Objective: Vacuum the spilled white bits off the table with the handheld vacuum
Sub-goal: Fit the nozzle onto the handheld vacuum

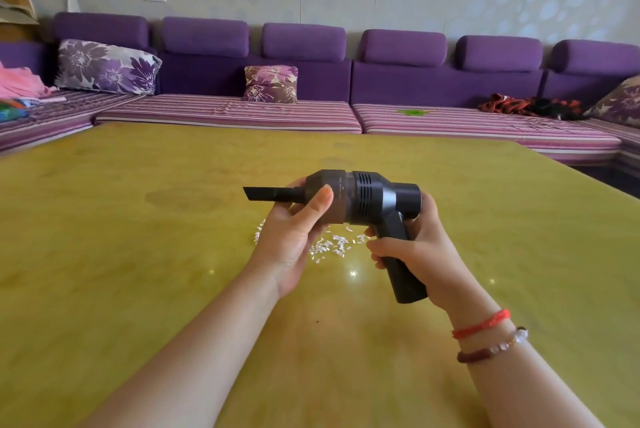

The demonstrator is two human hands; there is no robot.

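I hold a black handheld vacuum (367, 199) in the air above the yellow-green table (138, 254), its flat nozzle pointing left. My left hand (298, 237) wraps the dust cup at the front of the body. My right hand (415, 251) grips the handle. A small pile of white bits (332, 246) lies on the table right under the vacuum, partly hidden by my left hand. The nozzle is well above the bits and does not touch them.
A long purple sofa (415, 88) with striped seat pads runs along the table's far edge and both sides. Flowered cushions (270, 83), pink cloth (20, 82) and dark clothes (526, 105) lie on it.
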